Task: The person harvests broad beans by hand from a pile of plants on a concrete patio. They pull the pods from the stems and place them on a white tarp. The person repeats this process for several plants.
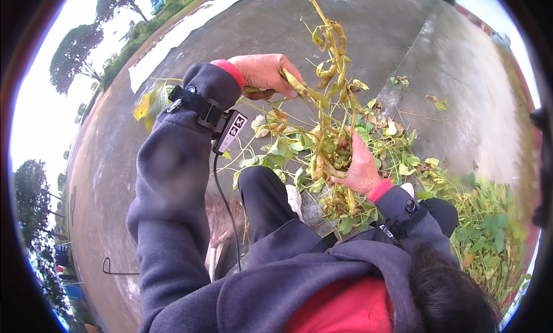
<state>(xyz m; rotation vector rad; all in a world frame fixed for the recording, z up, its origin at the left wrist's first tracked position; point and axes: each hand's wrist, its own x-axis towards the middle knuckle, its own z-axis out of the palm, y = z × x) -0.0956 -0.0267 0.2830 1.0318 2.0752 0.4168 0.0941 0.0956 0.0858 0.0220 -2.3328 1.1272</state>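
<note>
An uprooted bean plant (334,103) with yellow-green pods stands in front of me, its bare stem rising toward the top of the view. My left hand (262,74) is closed at the plant's upper left side, with a bean pod (294,82) at its thumb and fingers. At the lower part of the plant, my right hand (363,169) wraps around a cluster of bean pods (337,154). Its palm side and some fingertips are hidden by the pods. Yellowing leaves (152,105) show beyond my left sleeve.
Loose leaves and stems (397,154) lie on the concrete ground (461,97) ahead. A pile of leafy bean plants (489,235) lies to my right. A white sheet (178,36) is spread at the far left. A black cable (222,189) hangs from the device on my left wrist.
</note>
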